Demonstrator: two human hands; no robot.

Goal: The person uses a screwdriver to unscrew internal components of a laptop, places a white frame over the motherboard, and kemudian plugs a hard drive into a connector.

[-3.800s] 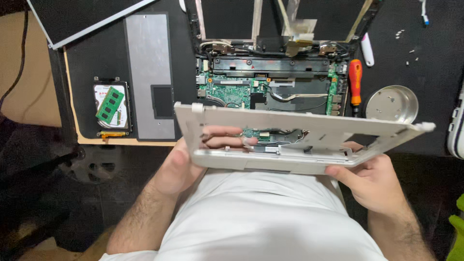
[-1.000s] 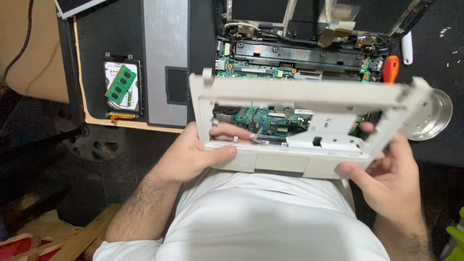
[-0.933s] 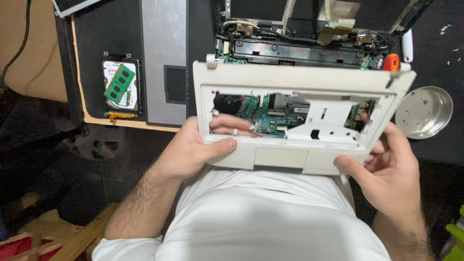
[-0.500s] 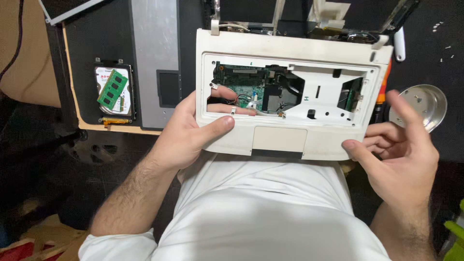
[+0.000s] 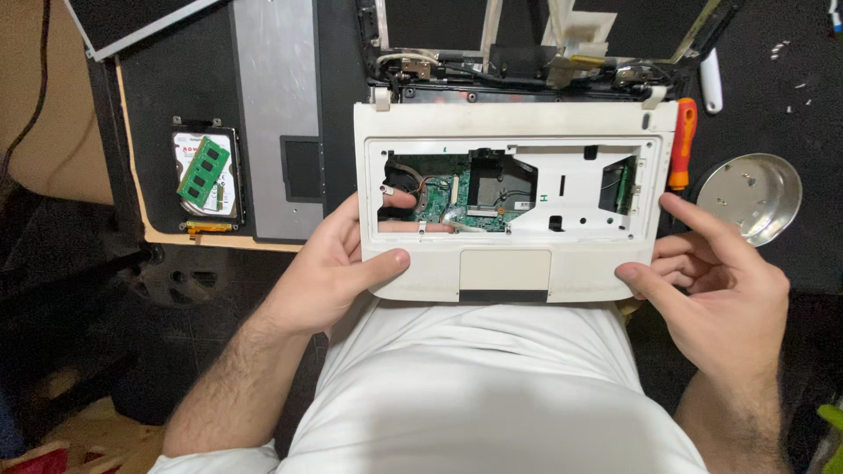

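Black workbench (image 5: 176,105): a white laptop palmrest cover (image 5: 514,263) is steadied over the chassis, left hand (image 5: 338,268) clamping its corner, right hand (image 5: 724,281) fingers spread beside it.

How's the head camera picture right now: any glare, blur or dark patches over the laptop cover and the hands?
Head view: sharp and evenly lit on the white laptop cover, with no motion blur on the left hand or right hand; mild glare on the round metal dish and the grey metal panel; the lower left corner under the bench is dark and hard to read.
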